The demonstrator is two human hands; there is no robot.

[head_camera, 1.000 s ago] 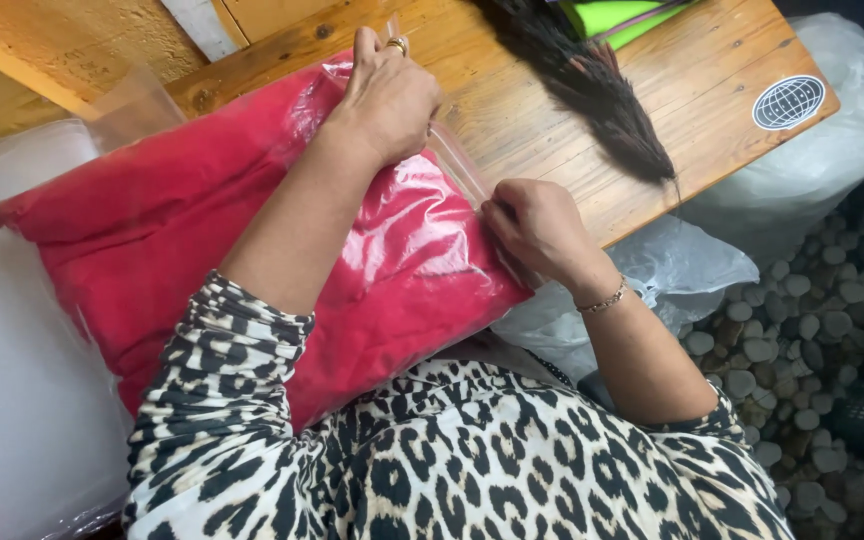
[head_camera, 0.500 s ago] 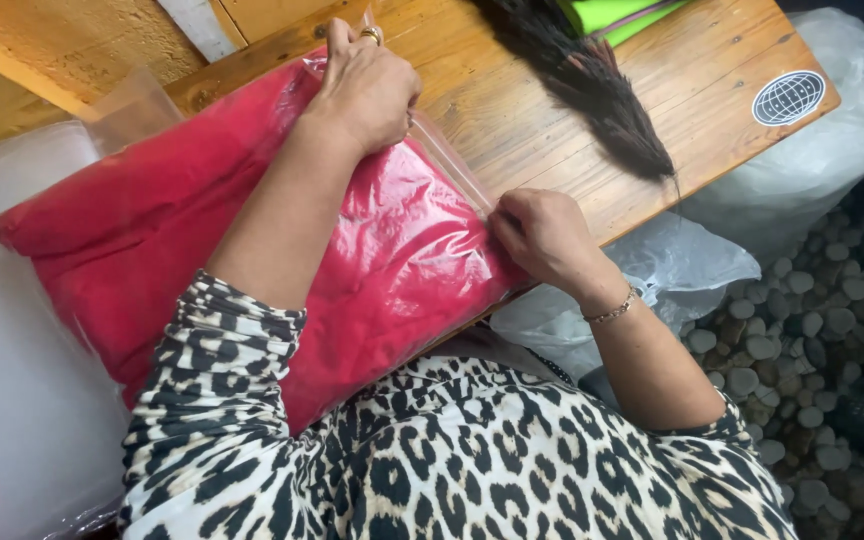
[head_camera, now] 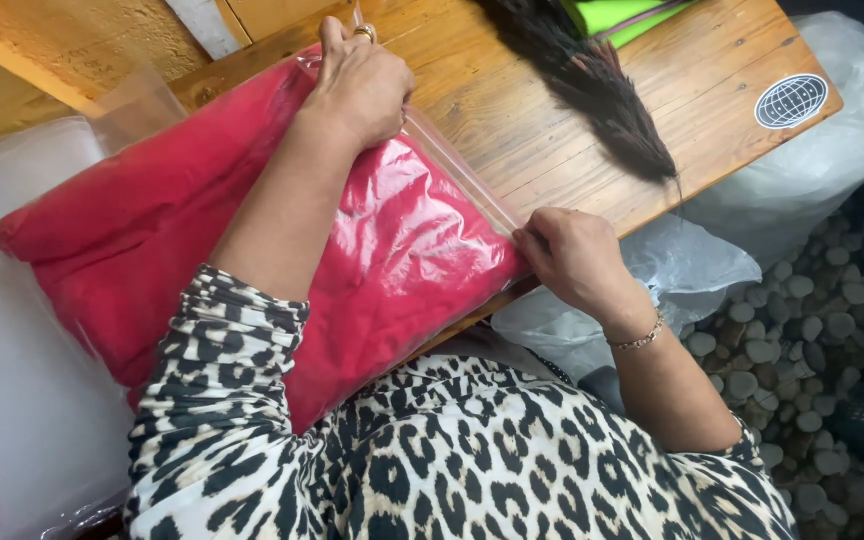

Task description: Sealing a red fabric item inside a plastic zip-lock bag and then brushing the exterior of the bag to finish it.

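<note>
Both hands are on one clear plastic bag (head_camera: 422,230) with one folded red garment (head_camera: 152,230) inside, so that's the only head view to go through. Left hand (head_camera: 362,85), near the top middle of the frame, is curled and pressing down on the bag's open edge at its far corner, fingers bent over the plastic, a ring on one finger. Right hand (head_camera: 572,255), right of centre, is pinched closed on the near corner of that same edge, with a thin bracelet on the wrist.

The bag looks glossy and crinkly, stuffed pretty full, the red cloth filling almost all of it. It lies slanted from the left middle of the frame up toward the top centre, partly on the wooden worktop (head_camera: 592,170) and partly hanging off its near edge toward the leopard-print top (head_camera: 472,460).

Other stuff: one dark broom head (head_camera: 602,85) on the worktop at the upper right, one round sticker (head_camera: 790,100) near the worktop's corner, and a couple of bulky translucent plastic sacks (head_camera: 682,270) down by the pebble floor (head_camera: 812,330) on the right.
</note>
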